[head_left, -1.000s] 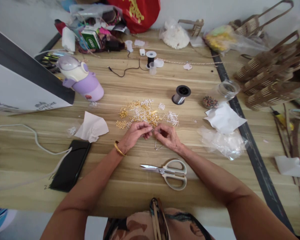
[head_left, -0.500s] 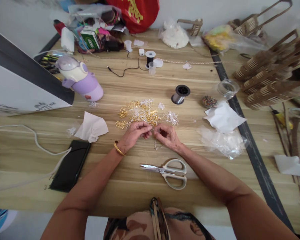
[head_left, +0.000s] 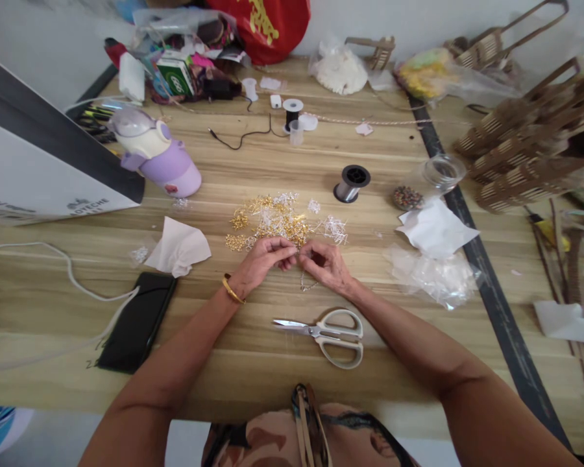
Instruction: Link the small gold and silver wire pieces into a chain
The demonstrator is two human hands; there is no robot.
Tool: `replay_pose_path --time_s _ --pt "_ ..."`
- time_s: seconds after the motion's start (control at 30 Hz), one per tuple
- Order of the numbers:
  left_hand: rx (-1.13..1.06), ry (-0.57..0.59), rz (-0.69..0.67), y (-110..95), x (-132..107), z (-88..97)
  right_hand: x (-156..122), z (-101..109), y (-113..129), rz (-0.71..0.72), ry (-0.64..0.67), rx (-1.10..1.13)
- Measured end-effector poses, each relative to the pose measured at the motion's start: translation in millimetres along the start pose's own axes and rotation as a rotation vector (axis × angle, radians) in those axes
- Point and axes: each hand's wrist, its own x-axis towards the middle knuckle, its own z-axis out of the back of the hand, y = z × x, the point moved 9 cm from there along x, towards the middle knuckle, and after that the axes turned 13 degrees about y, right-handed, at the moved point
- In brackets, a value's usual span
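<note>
My left hand, with a gold bangle on its wrist, and my right hand meet fingertip to fingertip over the wooden table. Both pinch a tiny piece too small to name. A thin silvery strand lies on the table just below my right hand. Directly behind the fingers lies a heap of gold and silver beads and findings. White-handled scissors lie shut near the front edge, closer to me than both hands.
A spool of wire, a jar with coloured beads, white paper and clear plastic sit to the right. At left are a purple bottle, tissue, black phone, white cable. Wooden baskets stack at far right.
</note>
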Motion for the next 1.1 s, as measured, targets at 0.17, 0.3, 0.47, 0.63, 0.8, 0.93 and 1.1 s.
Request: replay_pose_path --time_s 0.17,0.3,0.47,0.63,0.8,0.93,1.1 --pt "0.026 -0.002 0.016 -1.7 -0.9 -2.1 -0.3 0.5 -0.9 -0.003 -0.005 0.012" --pt "0.060 0.010 0.018 -3.2 -0.6 -3.3 -0.6 0.9 -1.8 -0.016 -0.009 0.001" --pt "0.056 0.009 0.020 -2.3 -0.4 -1.6 -0.9 2.0 -2.2 0.000 -0.020 0.006" --pt "0.000 0.014 0.015 0.4 -0.4 0.6 -1.0 1.5 -2.6 -0.002 -0.013 0.008" --pt "-0.015 0.003 0.024 1.8 -0.4 1.8 -0.3 0.8 -0.2 0.008 -0.006 0.007" --pt "-0.015 -0.002 0.026 1.8 -0.1 1.8 0.3 0.4 1.3 0.012 0.003 -0.008" --pt "-0.019 -0.009 0.033 1.3 -0.2 1.9 0.1 0.9 2.3 0.017 0.002 -0.016"
